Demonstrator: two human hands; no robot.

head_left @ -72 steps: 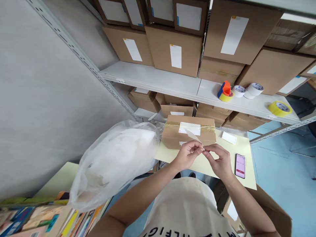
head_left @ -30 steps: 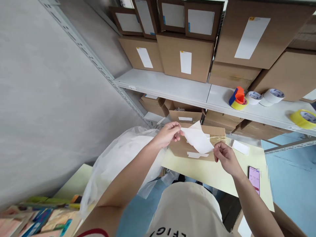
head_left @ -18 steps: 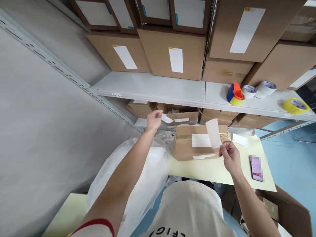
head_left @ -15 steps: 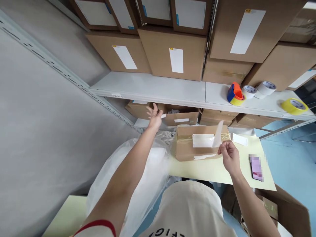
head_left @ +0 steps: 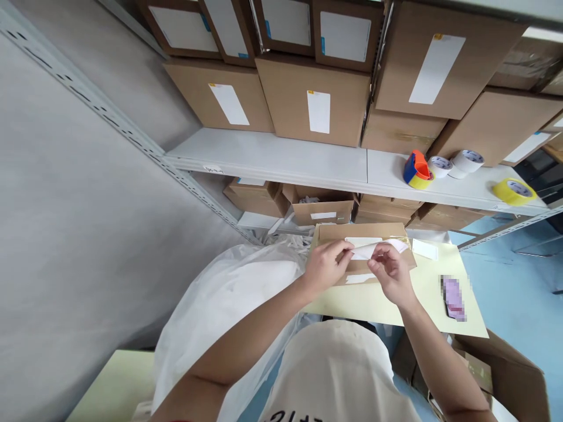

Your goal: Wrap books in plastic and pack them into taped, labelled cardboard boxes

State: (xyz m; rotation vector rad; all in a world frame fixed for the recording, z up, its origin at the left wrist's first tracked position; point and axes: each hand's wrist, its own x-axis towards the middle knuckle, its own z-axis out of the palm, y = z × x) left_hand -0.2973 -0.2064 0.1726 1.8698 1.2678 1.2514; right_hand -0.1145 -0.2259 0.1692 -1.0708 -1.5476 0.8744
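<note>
A taped cardboard box (head_left: 331, 233) with a white label lies on a pale yellow table (head_left: 417, 293). Just above its near side, both hands pinch a white label sheet (head_left: 364, 251). My left hand (head_left: 324, 268) holds the sheet's left end with closed fingers. My right hand (head_left: 389, 274) grips its right end, fingers curled. The sheet is bent between the two hands.
A big clear plastic bag (head_left: 224, 305) bulges at the left of the table. A phone (head_left: 453, 298) and a loose white label (head_left: 424, 249) lie at the right. A tape dispenser (head_left: 416, 170) and tape rolls (head_left: 510, 190) sit on the white shelf (head_left: 281, 155). Labelled cartons fill the shelves.
My left hand tossed a peeled strip away towards the open carton at the back left, then came back. It now pinches the label sheet together with my right hand.
</note>
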